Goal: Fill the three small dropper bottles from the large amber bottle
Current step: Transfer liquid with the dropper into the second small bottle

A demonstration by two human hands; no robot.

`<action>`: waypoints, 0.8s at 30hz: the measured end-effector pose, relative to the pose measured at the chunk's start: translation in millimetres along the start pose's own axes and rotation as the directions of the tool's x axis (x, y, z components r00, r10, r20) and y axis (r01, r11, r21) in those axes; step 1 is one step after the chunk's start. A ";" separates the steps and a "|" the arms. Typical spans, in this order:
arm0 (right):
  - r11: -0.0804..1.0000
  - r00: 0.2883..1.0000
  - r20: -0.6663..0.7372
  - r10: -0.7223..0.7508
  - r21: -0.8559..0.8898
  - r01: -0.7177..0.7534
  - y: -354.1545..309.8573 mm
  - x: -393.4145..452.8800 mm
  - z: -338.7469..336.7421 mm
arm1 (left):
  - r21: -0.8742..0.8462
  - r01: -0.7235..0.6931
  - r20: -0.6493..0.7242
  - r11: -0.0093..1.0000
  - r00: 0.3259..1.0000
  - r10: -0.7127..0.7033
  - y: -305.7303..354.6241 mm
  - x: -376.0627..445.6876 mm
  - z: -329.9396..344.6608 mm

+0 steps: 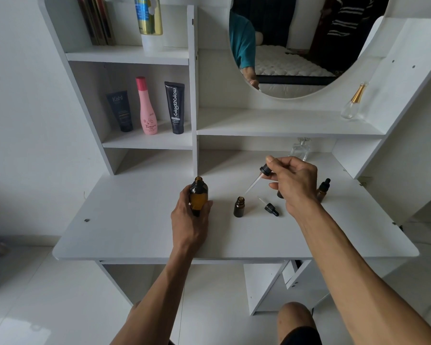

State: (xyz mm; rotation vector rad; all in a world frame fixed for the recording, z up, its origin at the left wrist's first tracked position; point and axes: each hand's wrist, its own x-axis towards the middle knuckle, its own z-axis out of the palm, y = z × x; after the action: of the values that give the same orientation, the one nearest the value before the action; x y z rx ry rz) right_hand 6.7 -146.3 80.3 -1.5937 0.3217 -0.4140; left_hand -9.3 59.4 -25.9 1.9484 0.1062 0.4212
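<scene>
left hand (190, 217): grips the uncapped amber bottle (198, 195), upright on the tabletop (125, 232), centre frame.
right hand (292, 181): pinches a dropper (258, 179), glass tip just above an open small bottle (239, 207).
loose cap (270, 208): lying just right of it.
capped bottle (323, 189): right, behind the wrist.

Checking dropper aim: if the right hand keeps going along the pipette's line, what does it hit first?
Probably the open small bottle: the right hand holds the dropper tip just above its mouth, though depth is unclear.

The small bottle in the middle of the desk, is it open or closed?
Open. The small bottle stands upright with a bare neck; its dropper cap lies beside it on the desk.
</scene>
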 end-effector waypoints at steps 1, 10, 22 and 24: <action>1.000 1.000 -0.002 0.000 0.000 0.000 0.1 0.2 -0.1 | -0.001 0.003 0.002 1.000 1.000 -0.003 -0.1 0.3 0.2; 1.000 1.000 -0.001 0.009 -0.002 -0.009 1.4 0.4 -0.6 | -0.001 0.007 -0.006 1.000 1.000 -0.007 -2.3 1.0 0.4; 0.978 0.999 0.011 0.039 0.207 -0.040 -22.3 -2.2 8.6 | -0.019 0.003 -0.003 1.000 1.000 -0.003 -2.5 0.9 0.6; 0.967 0.999 0.025 0.044 0.248 -0.049 -26.9 -2.7 15.6 | -0.013 0.004 -0.006 1.000 1.000 -0.005 -2.8 1.0 0.6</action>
State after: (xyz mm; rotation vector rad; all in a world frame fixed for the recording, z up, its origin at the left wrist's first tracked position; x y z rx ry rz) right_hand 10.1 -129.4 106.3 -1.3415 0.2801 -0.3865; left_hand -7.8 60.3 -28.3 1.9336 0.1116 0.4243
